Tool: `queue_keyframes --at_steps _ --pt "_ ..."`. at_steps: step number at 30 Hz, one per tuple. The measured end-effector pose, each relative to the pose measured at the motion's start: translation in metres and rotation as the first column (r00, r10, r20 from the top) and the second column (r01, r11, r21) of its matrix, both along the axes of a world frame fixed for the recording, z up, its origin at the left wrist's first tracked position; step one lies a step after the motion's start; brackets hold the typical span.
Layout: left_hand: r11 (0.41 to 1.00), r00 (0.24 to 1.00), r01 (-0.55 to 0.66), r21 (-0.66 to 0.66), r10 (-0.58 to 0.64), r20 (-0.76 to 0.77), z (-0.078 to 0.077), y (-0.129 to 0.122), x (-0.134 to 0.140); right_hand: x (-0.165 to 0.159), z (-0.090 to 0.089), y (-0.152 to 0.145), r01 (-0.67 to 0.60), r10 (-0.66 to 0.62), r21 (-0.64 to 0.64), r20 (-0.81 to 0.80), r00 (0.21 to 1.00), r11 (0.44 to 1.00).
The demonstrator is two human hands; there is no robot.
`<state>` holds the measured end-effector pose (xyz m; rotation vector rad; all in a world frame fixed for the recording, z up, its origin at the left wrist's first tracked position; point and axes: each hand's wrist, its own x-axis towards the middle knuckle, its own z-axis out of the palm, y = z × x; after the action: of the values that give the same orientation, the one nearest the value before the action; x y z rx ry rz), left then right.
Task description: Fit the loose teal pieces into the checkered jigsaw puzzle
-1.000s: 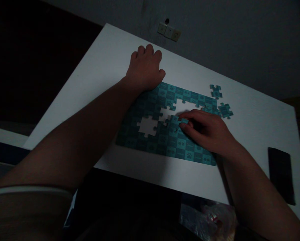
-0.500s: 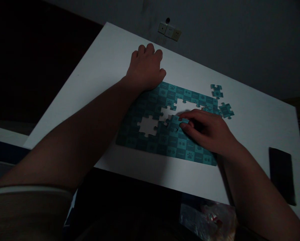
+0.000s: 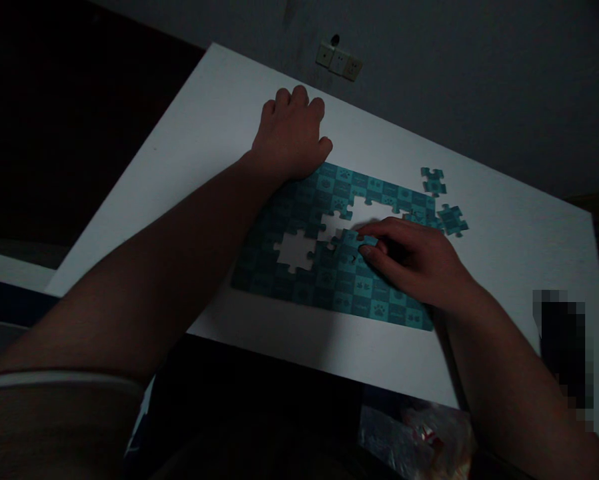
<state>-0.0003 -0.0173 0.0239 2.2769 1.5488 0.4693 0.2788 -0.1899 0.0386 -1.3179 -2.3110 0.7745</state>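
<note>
A teal jigsaw puzzle (image 3: pixel 359 293) with paw prints and checks lies on the white table, with white gaps where pieces are out. My right hand (image 3: pixel 414 257) pinches a teal puzzle piece (image 3: pixel 352 241) between thumb and fingers, over the middle of the puzzle beside the large gap. Its lower edge is hard to tell from the puzzle beneath. My left hand (image 3: pixel 292 137) rests palm down at the puzzle's upper left edge, fingers slightly bent and apart, holding nothing. Past the right end lie two loose puzzle pieces, one (image 3: pixel 433 181) farther back and another (image 3: pixel 452 220) nearer.
The white table (image 3: pixel 179 133) has its far edge by a grey wall with sockets (image 3: pixel 338 62). A dark flat object (image 3: pixel 562 347), blurred by pixels, lies at the right. Below the near edge is a clear plastic bag (image 3: pixel 414 440).
Hardly anything differs. Both hands and the pinched puzzle piece keep their places; the dark object at the right is now pixelated.
</note>
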Motion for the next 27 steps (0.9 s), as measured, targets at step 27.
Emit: queue_keyframes --at_steps 27 --pt "0.994 0.993 -0.051 0.096 0.061 -0.102 -0.004 -0.0058 0.0074 -0.0001 0.0017 0.0005 -0.019 0.019 0.024 0.01 1.0 1.0"
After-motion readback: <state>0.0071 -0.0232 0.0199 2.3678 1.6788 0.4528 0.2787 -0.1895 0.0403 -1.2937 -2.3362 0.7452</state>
